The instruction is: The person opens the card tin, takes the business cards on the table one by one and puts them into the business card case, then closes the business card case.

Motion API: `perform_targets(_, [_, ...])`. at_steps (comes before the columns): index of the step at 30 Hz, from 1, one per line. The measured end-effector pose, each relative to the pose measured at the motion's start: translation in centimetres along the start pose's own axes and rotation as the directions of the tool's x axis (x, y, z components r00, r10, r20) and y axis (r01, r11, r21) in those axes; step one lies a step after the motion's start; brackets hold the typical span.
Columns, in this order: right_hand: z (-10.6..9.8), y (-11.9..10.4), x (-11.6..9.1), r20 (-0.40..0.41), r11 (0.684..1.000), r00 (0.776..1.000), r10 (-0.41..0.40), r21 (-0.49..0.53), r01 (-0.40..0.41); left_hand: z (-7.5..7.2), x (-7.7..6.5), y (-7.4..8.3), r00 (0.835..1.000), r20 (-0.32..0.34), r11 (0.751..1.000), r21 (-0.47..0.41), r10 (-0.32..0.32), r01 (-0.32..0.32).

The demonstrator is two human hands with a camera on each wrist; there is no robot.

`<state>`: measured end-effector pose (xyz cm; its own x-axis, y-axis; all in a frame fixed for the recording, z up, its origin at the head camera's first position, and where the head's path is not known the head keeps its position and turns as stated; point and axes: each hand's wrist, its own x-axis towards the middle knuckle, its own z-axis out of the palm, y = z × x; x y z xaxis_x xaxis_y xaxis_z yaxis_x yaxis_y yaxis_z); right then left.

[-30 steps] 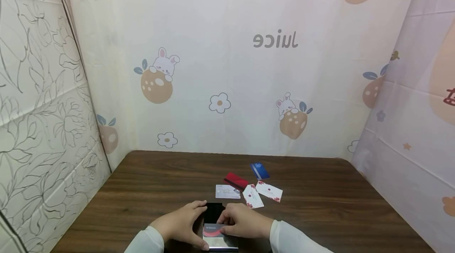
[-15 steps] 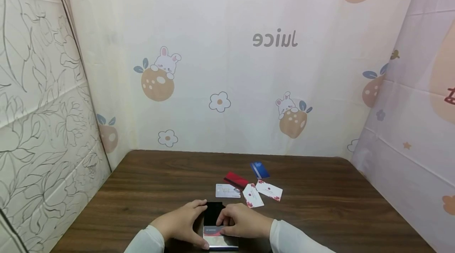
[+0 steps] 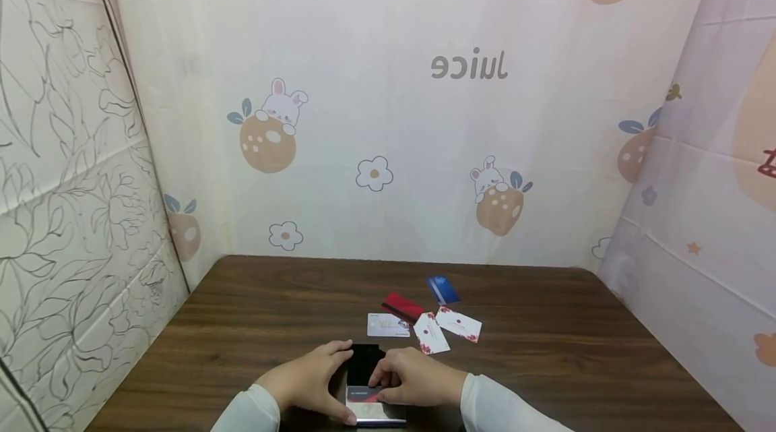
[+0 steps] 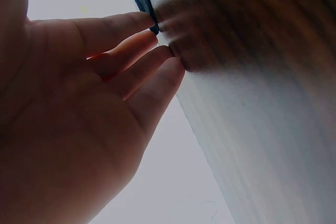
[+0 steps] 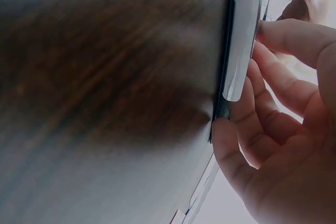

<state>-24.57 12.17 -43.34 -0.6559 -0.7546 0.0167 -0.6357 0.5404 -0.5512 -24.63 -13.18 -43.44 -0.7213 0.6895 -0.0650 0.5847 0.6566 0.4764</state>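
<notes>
A card case (image 3: 364, 363) lies unfolded near the table's front edge, its black flap away from me and its silver body (image 5: 242, 43) closer. A grey and red card (image 3: 359, 394) lies at the silver part, partly covered by fingers. My left hand (image 3: 310, 379) holds the case's left side, thumb at the near corner and fingertips by the flap. From the right, my right hand (image 3: 418, 378) pinches the card with thumb and curled fingers. In the left wrist view, that left hand's fingers (image 4: 157, 85) reach the case's dark edge.
Beyond the case lie several loose cards: a silver-white card (image 3: 388, 325), a red card (image 3: 403, 307), a blue card (image 3: 443, 290), and two white cards with red flowers, one nearer (image 3: 431, 333) and one to its right. Printed curtains surround the wooden table (image 3: 545, 344).
The grey and red card has slid a little toward me, so less of it shows. Both hands keep nearly the same places. The loose cards lie as before.
</notes>
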Motion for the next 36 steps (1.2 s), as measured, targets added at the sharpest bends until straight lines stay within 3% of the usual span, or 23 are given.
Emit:
perform_targets(13, [-1.0, 0.7, -0.6, -0.050, 1.000, 0.999, -0.012, 0.011, 0.013, -0.1, -0.2, 0.2, 1.000, -0.009, 1.000, 0.003, -0.001, 0.001])
perform_targets(26, [-2.9, 2.5, -1.8, -0.087, 0.993, 0.990, 0.110, 0.059, -0.105, -0.1, -0.2, 0.1, 1.000, 0.004, 1.000, -0.010, -0.013, 0.013])
perform_targets(36, [-5.1, 5.1, -2.7, -0.196, 0.986, 0.968, 0.158, -0.023, -0.166, -0.2, -0.2, 0.1, 1.000, 0.014, 1.000, -0.016, -0.014, 0.015])
